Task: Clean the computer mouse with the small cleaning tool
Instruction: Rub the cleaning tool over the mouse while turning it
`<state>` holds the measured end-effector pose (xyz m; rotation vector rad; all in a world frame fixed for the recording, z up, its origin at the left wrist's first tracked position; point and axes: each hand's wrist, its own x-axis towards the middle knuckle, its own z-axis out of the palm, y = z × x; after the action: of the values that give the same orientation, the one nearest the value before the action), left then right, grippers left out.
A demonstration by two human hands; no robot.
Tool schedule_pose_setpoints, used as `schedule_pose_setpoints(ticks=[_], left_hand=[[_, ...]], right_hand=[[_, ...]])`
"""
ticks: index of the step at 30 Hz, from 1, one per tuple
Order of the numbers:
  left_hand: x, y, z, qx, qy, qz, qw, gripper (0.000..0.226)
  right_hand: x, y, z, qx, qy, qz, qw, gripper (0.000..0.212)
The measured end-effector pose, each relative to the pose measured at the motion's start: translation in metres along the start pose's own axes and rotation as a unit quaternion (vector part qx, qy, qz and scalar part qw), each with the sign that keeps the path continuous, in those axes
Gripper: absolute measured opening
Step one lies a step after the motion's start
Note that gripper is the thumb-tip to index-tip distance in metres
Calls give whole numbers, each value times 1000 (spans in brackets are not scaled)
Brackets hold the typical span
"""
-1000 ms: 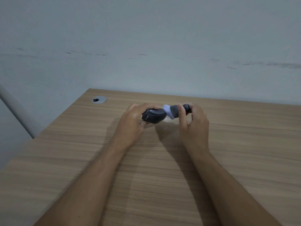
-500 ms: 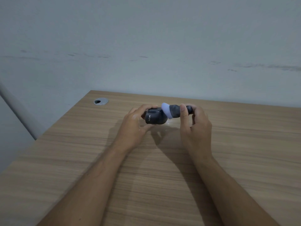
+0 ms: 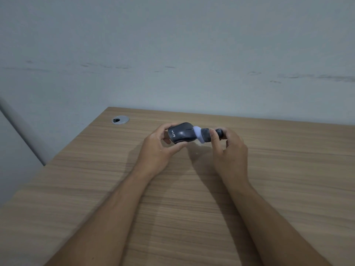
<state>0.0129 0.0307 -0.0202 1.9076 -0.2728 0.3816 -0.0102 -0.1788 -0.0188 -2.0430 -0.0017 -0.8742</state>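
The computer mouse (image 3: 180, 133) is held just above the tabletop (image 3: 192, 217), pinched by its sides in the left hand (image 3: 159, 148), thumb under the near edge. It looks light, rigid and smooth, so a side grip at its widest part should keep it from slipping. The right hand (image 3: 229, 150) is closed around the dark handle of the small cleaning tool (image 3: 206, 134), whose pale, soft-looking tip touches the mouse's front end.
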Motion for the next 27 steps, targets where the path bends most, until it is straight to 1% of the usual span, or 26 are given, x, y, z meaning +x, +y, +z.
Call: schedule_pose_setpoints(ticks=[2, 3, 6, 8, 11, 13, 16, 18, 19, 20, 22, 24, 26, 27], left_hand=[[0, 1, -1, -2, 11, -12, 1000, 55], [1, 2, 0, -3, 15, -17, 1000, 53], [1, 5, 5, -13, 13, -20, 1000, 46], [0, 6, 6, -19, 15, -24, 999, 42], [0, 6, 3, -32, 28, -39, 998, 38], [0, 7, 3, -11, 39, -43, 998, 34], [1, 9, 8, 48, 41, -48, 997, 34], [0, 11, 10, 73, 45, -51, 995, 39], [1, 12, 9, 80, 51, -46, 994, 41], [1, 13, 9, 83, 57, -39, 994, 41], [1, 14, 7, 82, 70, -26, 994, 40], [1, 15, 7, 81, 79, -18, 993, 41], [2, 13, 9, 92, 84, -6, 992, 44], [2, 11, 9, 104, 82, 0, 991, 46]], right_hand=[[0, -1, -4, 13, 19, 5, 1000, 16], [-1, -5, -6, 21, 28, -5, 999, 17], [-6, -17, -4, 23, 7, -54, 998, 14], [-6, -13, 1, 11, -7, -47, 999, 11], [-2, -5, 0, -7, 3, -24, 1000, 11], [-4, -9, -4, 10, 15, -29, 999, 16], [-9, -26, -7, 30, 0, -97, 995, 16], [-11, -31, -1, 13, -20, -164, 986, 14], [-10, -29, 2, 4, -21, -178, 984, 13], [-8, -26, 4, -3, -14, -173, 985, 13], [-3, -18, 4, -11, 11, -134, 991, 13], [-2, -15, -2, 1, 21, -106, 994, 14], [-5, -19, -6, 21, 14, -106, 994, 16], [-7, -24, -7, 27, 7, -120, 992, 17]])
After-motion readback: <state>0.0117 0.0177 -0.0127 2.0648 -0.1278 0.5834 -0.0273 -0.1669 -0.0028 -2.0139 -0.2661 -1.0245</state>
